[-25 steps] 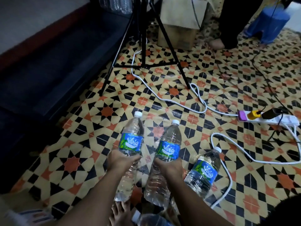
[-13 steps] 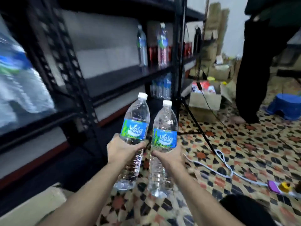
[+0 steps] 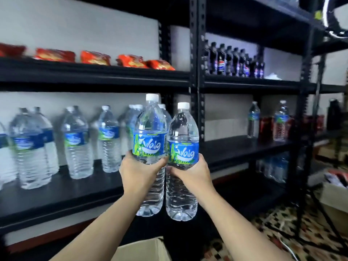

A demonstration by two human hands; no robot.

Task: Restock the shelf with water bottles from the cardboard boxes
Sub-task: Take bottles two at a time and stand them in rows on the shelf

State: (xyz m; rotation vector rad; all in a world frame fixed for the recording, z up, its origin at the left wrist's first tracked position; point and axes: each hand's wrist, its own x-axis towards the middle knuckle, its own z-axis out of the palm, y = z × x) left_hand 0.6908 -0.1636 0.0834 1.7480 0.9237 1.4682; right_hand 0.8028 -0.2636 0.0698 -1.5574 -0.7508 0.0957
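Each hand wraps one water bottle at its waist, just under the label: the left hand point(image 3: 139, 170) grasps the left bottle point(image 3: 150, 127), the right hand point(image 3: 192, 174) the right bottle point(image 3: 183, 129). Forearms reach forward, holding both upright and touching before the black metal shelf point(image 3: 75, 196). They are clear ribbed plastic with white caps; the blue-green labels seem to read "Vaig". Shelved water bottles point(image 3: 75, 144) stand behind, Pepsi bottles point(image 3: 222, 61) higher up, a cardboard box point(image 3: 143, 249) below.
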